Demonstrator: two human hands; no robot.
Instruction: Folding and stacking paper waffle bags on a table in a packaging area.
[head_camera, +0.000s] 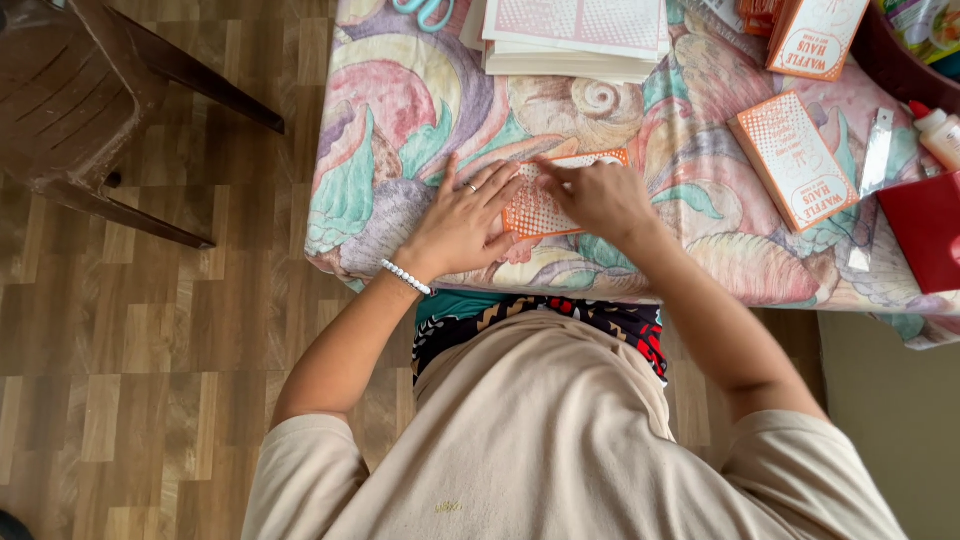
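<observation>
A flat orange-and-white patterned cardboard sheet (540, 208) lies near the front edge of a table covered by a pastel swirl-print cloth (400, 130). My left hand (462, 222), with a white bead bracelet at the wrist and a ring on one finger, rests flat with fingers spread on the sheet's left side. My right hand (598, 198) is curled over the sheet's right part, fingers pressing on its upper edge. Part of the sheet is hidden under both hands.
A stack of flat sheets (575, 40) lies at the back with teal scissors (425, 12) beside it. Folded orange boxes (792, 158) (815, 35), a metal ruler (872, 160), a glue bottle (938, 132) and a red item (925, 228) sit right. A brown chair (90, 90) stands left.
</observation>
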